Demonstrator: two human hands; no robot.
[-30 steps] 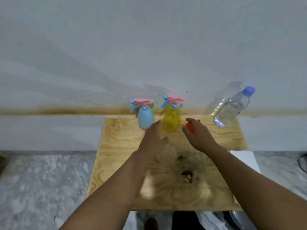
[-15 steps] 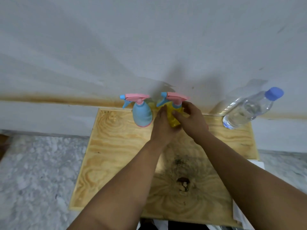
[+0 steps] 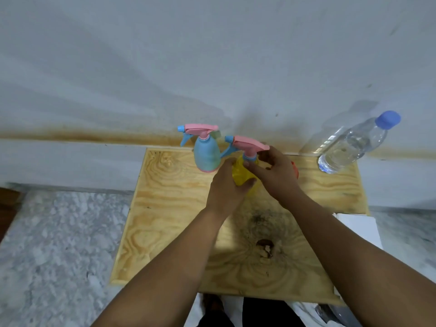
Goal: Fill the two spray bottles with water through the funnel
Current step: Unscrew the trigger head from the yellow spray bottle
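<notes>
A yellow spray bottle point(image 3: 240, 172) with a pink and blue spray head stands at the back of the wooden board point(image 3: 169, 208). My left hand point(image 3: 227, 187) grips its yellow body. My right hand point(image 3: 274, 172) grips the neck just under the spray head. A blue spray bottle point(image 3: 206, 156) with the same kind of head stands just to the left, untouched. An orange funnel point(image 3: 295, 169) peeks out behind my right hand, mostly hidden. A clear water bottle point(image 3: 354, 143) with a blue cap stands at the board's back right corner.
The board lies on a grey marble floor point(image 3: 54, 232) against a white wall point(image 3: 212, 55). A white sheet point(image 3: 356, 227) lies at the board's right edge. A dark knot hole point(image 3: 265, 247) marks the board's middle.
Both hands reached forward from the middle of the board and closed round the yellow spray bottle. The bottle has come a little toward me, and the view has shifted closer.
</notes>
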